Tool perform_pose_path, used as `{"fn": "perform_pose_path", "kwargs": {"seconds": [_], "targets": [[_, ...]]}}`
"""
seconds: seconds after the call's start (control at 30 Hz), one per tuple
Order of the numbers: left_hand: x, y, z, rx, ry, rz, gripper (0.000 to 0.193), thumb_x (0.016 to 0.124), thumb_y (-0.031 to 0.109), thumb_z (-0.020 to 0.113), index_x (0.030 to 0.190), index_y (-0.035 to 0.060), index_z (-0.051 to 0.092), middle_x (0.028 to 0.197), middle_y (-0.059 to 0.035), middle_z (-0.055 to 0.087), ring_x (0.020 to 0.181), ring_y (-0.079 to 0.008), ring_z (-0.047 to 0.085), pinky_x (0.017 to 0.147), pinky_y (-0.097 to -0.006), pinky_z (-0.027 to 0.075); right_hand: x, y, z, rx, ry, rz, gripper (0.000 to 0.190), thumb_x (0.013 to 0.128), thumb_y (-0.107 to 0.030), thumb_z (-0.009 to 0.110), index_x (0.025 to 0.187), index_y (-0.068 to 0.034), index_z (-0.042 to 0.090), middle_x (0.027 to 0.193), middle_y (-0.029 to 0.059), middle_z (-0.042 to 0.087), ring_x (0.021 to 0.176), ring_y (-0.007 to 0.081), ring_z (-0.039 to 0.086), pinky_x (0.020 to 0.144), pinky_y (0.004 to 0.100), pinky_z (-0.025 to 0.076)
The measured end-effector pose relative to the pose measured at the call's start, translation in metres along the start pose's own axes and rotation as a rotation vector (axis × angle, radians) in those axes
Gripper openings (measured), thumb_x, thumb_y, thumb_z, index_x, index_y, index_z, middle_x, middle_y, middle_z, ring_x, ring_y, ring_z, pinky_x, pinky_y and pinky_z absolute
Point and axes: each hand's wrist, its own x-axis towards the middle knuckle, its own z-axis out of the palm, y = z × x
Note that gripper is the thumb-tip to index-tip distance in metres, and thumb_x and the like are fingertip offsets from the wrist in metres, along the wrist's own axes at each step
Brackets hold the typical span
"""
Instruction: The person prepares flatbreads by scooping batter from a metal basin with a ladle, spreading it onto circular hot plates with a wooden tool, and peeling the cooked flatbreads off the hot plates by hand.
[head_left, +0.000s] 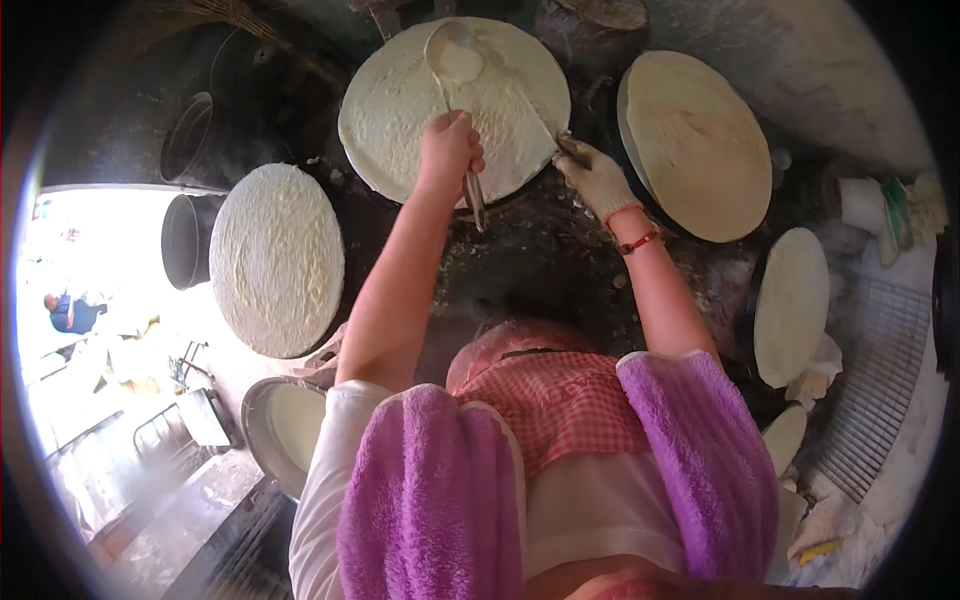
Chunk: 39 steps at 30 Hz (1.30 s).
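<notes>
My bare left hand (452, 150) is closed around the handle of a metal ladle (456, 56). The ladle's bowl, with pale batter in it, is over the far part of a large round griddle (390, 142) coated with the same pale batter. A thin dark line or ridge crosses the batter towards the right edge. At that edge is my right hand (592, 171), in a light knitted glove, with its fingers bent round a small dark thing that I cannot identify. A red cord and a beaded bracelet circle the right wrist.
Round griddles bearing pale sheets stand at the left (277, 262), upper right (701, 150) and right (793, 307). A metal basin of batter (296, 427) is at lower left. A metal grate (870, 382) lies at the far right. A person (73, 313) is outside at far left.
</notes>
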Motion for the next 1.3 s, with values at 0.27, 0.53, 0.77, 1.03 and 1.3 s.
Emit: {"fn": "perform_pose_path", "kwargs": {"seconds": [0.27, 0.53, 0.77, 1.03, 1.3], "targets": [[-0.032, -0.021, 0.006, -0.226, 0.172, 0.028, 0.008, 0.101, 0.015, 0.047, 0.097, 0.0086, 0.045, 0.069, 0.0032, 0.038, 0.050, -0.0070, 0.032, 0.044, -0.0250, 0.031, 0.013, 0.007, 0.008, -0.127, -0.245, -0.144, 0.042, 0.093, -0.025, 0.060, 0.133, -0.011, 0.058, 0.119, 0.0144, 0.067, 0.082, 0.0251, 0.070, 0.072, 0.0342, 0.055], [-0.083, 0.024, -0.030, -1.628, -0.367, -0.315, 0.044, 0.104, 0.011, 0.034, 0.143, -0.0072, 0.026, 0.067, 0.0010, 0.036, 0.048, -0.0092, 0.039, 0.041, -0.0250, 0.041, -0.015, -0.004, -0.030, 0.313, -0.375, -0.068, 0.047, 0.095, -0.029, 0.061, 0.140, -0.019, 0.054, 0.087, -0.0021, 0.066, 0.051, 0.0043, 0.050, 0.046, 0.0216, 0.043], [-0.087, 0.052, -0.081, -1.158, -0.473, -0.349, 0.037, 0.106, 0.014, 0.035, 0.136, -0.0062, 0.031, 0.070, -0.0008, 0.038, 0.049, -0.0090, 0.037, 0.042, -0.0233, 0.037, -0.042, -0.110, -0.058, 0.454, -0.112, -0.286, 0.045, 0.095, -0.031, 0.061, 0.139, -0.022, 0.055, 0.082, -0.0055, 0.062, 0.049, 0.0004, 0.046, 0.043, 0.0181, 0.039], [-0.008, 0.091, -0.102, 0.020, -0.107, -0.049, 0.025, 0.101, 0.014, 0.051, 0.120, -0.0022, 0.050, 0.066, 0.0039, 0.038, 0.047, -0.0034, 0.032, 0.041, -0.0196, 0.027, -0.052, -0.060, 0.017, 0.338, -0.067, 0.183, 0.046, 0.093, -0.028, 0.064, 0.138, -0.023, 0.056, 0.073, -0.0058, 0.058, 0.045, 0.0035, 0.046, 0.041, 0.0210, 0.039], [0.034, 0.057, -0.144, 0.198, -0.029, 0.044, 0.016, 0.098, 0.021, 0.054, 0.102, 0.0062, 0.050, 0.067, 0.0011, 0.042, 0.047, -0.0088, 0.037, 0.042, -0.0271, 0.032, 0.008, -0.065, 0.082, -0.180, -0.056, 0.076, 0.045, 0.092, -0.026, 0.064, 0.135, -0.014, 0.058, 0.103, 0.0057, 0.071, 0.074, 0.0151, 0.066, 0.064, 0.0293, 0.054]]}}
